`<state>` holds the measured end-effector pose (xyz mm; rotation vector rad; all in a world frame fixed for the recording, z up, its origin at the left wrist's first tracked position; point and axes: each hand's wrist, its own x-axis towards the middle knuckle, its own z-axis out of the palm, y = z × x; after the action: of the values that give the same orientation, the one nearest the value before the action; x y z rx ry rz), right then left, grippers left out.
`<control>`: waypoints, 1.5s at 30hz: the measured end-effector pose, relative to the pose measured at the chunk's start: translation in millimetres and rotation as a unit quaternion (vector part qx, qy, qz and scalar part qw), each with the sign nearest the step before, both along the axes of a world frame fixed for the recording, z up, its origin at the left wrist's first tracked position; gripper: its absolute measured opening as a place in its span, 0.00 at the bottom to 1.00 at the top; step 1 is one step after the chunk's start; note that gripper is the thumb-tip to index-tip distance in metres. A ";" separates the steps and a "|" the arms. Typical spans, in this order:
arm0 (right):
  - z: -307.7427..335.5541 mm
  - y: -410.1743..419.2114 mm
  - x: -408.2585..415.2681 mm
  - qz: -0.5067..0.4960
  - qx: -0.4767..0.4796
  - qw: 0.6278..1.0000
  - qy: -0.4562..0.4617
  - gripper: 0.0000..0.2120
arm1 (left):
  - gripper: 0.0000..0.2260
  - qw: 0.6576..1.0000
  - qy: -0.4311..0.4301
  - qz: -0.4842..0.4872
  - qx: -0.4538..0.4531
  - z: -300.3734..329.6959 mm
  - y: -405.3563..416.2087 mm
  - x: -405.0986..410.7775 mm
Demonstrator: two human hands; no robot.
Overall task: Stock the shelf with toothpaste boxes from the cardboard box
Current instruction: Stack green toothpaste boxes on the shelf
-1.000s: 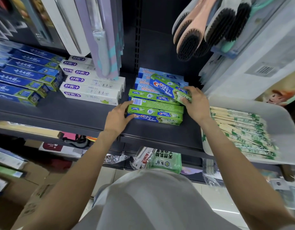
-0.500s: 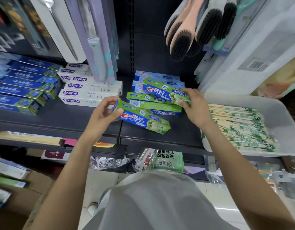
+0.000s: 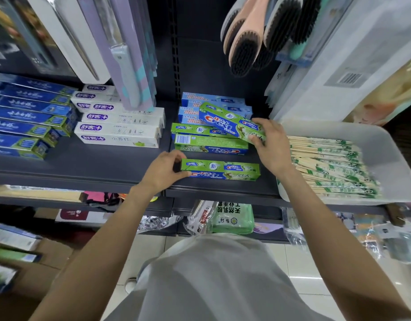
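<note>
My left hand (image 3: 164,172) grips the left end of a green toothpaste box (image 3: 220,169) that lies level near the front edge of the dark shelf (image 3: 95,163). My right hand (image 3: 270,144) holds the right end of a second green toothpaste box (image 3: 230,122), tilted on top of a stack of green boxes (image 3: 209,143). Light blue toothpaste boxes (image 3: 199,100) lie behind that stack. The cardboard box (image 3: 44,258) stands on the floor at lower left, with a few cartons in it.
White toothpaste boxes (image 3: 116,128) and dark blue ones (image 3: 26,121) fill the shelf's left side. A white tray (image 3: 371,144) of wrapped chopsticks sits to the right. Hair brushes (image 3: 257,35) and packaged goods hang overhead. A lower shelf holds bagged items.
My left hand pulled one green box off the stack's front, swung it out, and now holds it level at the shelf's front edge. My right hand stays on the tilted top box.
</note>
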<state>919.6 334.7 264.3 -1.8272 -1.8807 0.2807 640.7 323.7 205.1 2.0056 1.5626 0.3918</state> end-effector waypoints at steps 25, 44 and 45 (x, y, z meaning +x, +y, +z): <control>29.3 -5.9 18.2 -0.056 0.104 0.990 0.076 0.18 | 0.16 0.987 -0.058 -0.020 0.147 50.4 54.2 31.6; 9.0 19.5 1.5 0.009 0.068 0.997 0.038 0.18 | 0.21 0.955 -0.165 0.238 0.069 16.8 28.1 -9.6; 7.0 24.8 -1.4 0.011 0.074 0.997 0.031 0.18 | 0.23 0.966 -0.106 0.220 0.085 16.1 31.4 -4.9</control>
<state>918.2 359.5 271.3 -1.6812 -1.8292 0.1972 635.7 355.2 221.1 1.6533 1.8787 0.9104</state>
